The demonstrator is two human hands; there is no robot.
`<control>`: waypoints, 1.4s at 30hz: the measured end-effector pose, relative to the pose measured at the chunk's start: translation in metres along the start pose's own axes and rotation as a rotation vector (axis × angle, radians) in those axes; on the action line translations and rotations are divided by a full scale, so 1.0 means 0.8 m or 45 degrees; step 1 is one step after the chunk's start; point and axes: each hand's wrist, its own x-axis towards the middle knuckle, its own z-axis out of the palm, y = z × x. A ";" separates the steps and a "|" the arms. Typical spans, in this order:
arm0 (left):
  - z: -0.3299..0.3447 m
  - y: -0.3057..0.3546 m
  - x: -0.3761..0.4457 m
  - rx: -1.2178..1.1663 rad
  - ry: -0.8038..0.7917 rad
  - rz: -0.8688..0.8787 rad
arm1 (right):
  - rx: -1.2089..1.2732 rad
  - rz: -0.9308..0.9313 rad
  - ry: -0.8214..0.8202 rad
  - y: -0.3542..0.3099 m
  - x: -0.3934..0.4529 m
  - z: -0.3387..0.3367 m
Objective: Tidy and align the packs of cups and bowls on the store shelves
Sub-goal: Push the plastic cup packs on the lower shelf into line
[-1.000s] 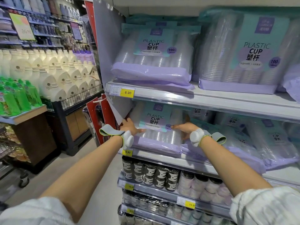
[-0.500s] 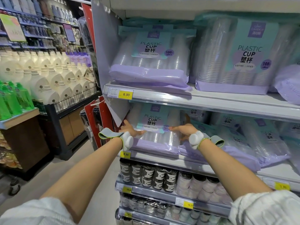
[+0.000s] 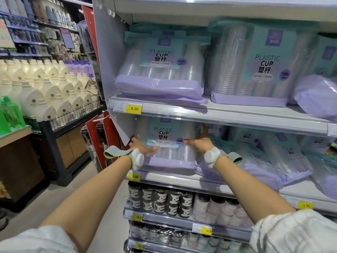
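Hands barely moved; both stay on the cup pack on the middle shelf; left hand at 9 o'clock, right hand at 3, each grip pressing its side; pack stands upright between them.

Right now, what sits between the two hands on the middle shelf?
In the head view, one plastic cup pack sits between the left hand and right hand.

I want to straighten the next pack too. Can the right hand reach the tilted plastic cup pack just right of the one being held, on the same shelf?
Probably yes. The right hand rests on the held pack, and the tilted pack lies beside it at the open shelf front, with nothing between them.
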 end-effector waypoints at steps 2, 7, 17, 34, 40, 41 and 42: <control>0.001 0.003 -0.002 -0.094 0.009 0.002 | 0.047 0.031 0.003 -0.002 0.004 0.000; 0.006 0.002 0.001 -0.135 0.022 0.013 | 0.009 -0.031 -0.021 0.000 0.012 -0.002; 0.006 0.009 0.000 -0.055 0.048 0.087 | -0.078 -0.189 0.023 0.005 0.018 -0.004; 0.026 0.017 0.019 0.103 0.198 0.031 | -0.113 -0.347 0.071 0.007 0.052 0.005; 0.025 0.017 0.033 0.212 0.137 0.178 | -0.114 -0.361 0.083 0.003 0.062 0.006; 0.026 0.016 0.036 0.215 0.132 0.173 | -0.120 -0.357 0.090 0.002 0.064 0.007; 0.027 0.015 0.038 0.218 0.141 0.179 | -0.131 -0.355 0.103 0.003 0.067 0.008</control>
